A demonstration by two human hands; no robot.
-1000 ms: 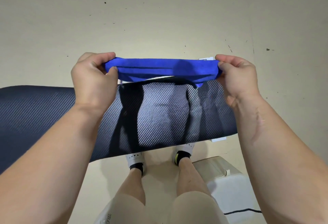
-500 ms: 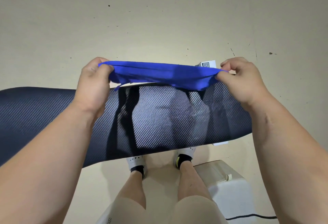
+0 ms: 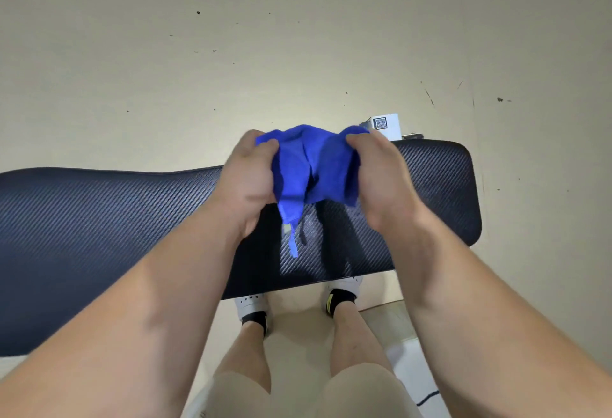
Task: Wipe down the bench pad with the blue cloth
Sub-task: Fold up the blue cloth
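Note:
The blue cloth (image 3: 313, 169) is bunched between both hands, held in the air above the bench pad. My left hand (image 3: 246, 182) grips its left side and my right hand (image 3: 381, 179) grips its right side, the two close together. A thin strip of the cloth hangs down toward the pad. The bench pad (image 3: 99, 219) is long and dark with a woven carbon-fibre pattern, running from the left edge to the right of centre. The cloth does not touch it.
A small white box with a QR code (image 3: 385, 124) sits on the beige floor just behind the pad's right end. My legs and white shoes (image 3: 251, 305) stand below the pad's near edge. A white block with a dark cable (image 3: 417, 374) lies at lower right.
My hands have come together from wide apart, folding the stretched cloth into a bunch. The view shifted so the pad's right end is now visible.

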